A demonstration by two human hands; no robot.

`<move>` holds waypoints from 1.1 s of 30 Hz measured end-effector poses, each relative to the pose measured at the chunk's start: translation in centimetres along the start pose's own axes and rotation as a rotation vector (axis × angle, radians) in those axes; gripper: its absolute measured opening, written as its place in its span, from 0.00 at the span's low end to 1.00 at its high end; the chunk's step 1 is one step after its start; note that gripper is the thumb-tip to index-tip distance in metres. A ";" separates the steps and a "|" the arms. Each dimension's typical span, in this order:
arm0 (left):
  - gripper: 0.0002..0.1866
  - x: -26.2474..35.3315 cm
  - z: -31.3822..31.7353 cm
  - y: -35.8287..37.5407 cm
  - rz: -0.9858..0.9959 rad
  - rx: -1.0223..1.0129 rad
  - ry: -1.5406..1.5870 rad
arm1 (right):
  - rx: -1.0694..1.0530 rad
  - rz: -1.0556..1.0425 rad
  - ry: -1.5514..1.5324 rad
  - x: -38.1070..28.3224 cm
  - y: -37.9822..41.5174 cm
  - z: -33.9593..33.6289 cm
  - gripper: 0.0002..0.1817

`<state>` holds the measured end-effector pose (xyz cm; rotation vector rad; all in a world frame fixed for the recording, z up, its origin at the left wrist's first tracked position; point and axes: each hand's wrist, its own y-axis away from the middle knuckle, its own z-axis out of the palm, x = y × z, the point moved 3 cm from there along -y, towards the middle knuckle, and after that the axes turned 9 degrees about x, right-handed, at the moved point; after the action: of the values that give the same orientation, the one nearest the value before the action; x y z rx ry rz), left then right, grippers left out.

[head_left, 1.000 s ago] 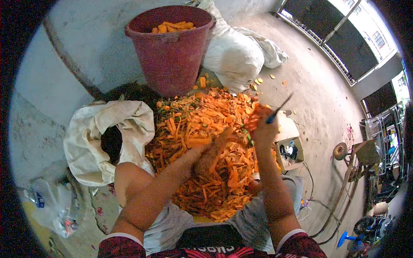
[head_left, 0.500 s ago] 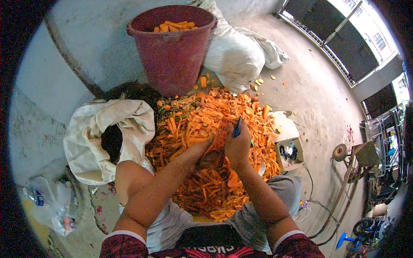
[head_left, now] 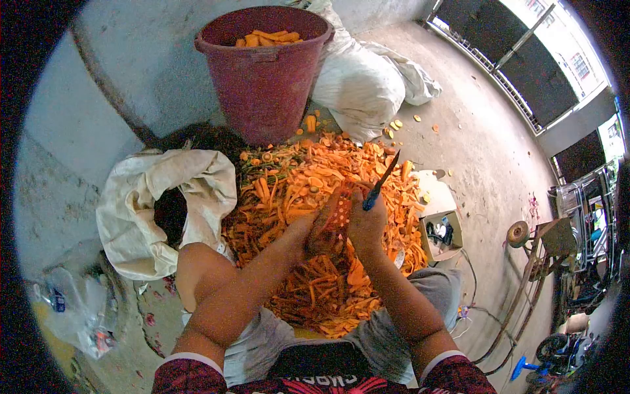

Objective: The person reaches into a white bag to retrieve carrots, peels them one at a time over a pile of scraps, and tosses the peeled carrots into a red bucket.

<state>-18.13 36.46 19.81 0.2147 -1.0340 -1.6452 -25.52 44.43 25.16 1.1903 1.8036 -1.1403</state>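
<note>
My left hand (head_left: 323,235) is closed round an orange, carrot-like piece (head_left: 341,213) above the heap. Beside it, my right hand (head_left: 367,226) grips a knife (head_left: 380,184) with a blue handle, its dark blade pointing up and to the right. The fingers of both hands are close together at the orange piece and partly hidden. Under and around them spreads a large heap of orange peelings (head_left: 315,177), with cut ends and green scraps at its upper left.
A dark red bucket (head_left: 262,85) holding orange pieces stands behind the heap, beside a white sack (head_left: 361,85). An open sack (head_left: 125,217) lies left. At right are a small box (head_left: 441,235) and a metal-framed cart (head_left: 535,262).
The knife has turned in my right hand, so its blade now shows pointing up and right. Both hands have shifted slightly around the orange piece.
</note>
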 end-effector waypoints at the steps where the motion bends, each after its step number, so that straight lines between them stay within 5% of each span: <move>1: 0.13 0.0 -0.3 0.0 0.022 0.009 -0.076 | -0.016 0.060 0.002 -0.3 -0.1 -0.2 0.11; 17: 0.14 0.1 -0.2 -1.0 0.107 -0.066 -0.338 | -0.018 0.055 0.283 1.4 -1.1 0.3 0.10; 20: 0.16 -2.1 -1.9 -2.3 0.092 -0.053 -0.503 | 0.245 0.118 0.132 11.5 -7.6 -4.1 0.12; 22: 0.17 -3.2 -3.0 -2.9 0.061 -0.054 -0.662 | 0.379 0.154 0.034 12.6 -9.0 -5.8 0.12; 24: 0.15 -1.4 -1.5 0.1 0.028 -0.021 -0.446 | 0.492 0.021 0.060 11.3 -8.8 -6.7 0.12; 27: 0.17 -0.3 -1.4 0.3 0.010 -0.035 -0.214 | 0.390 0.110 -0.179 13.1 -8.3 -4.4 0.13; 28: 0.18 -0.4 -1.8 -0.3 0.005 -0.048 -0.154 | 0.189 0.423 -0.438 7.3 -6.4 -4.1 0.12; 31: 0.18 -0.9 -1.9 -1.7 -0.073 -0.061 -0.023 | 0.073 0.320 -0.444 4.7 -4.4 -1.9 0.12; 33: 0.18 -0.8 -1.5 -1.5 -0.058 -0.066 -0.074 | -0.091 0.450 -0.364 3.0 -2.6 -0.9 0.12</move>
<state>-17.96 36.36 17.55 0.1424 -1.0361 -1.7481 -29.03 45.76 23.63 1.1694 1.2229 -0.9272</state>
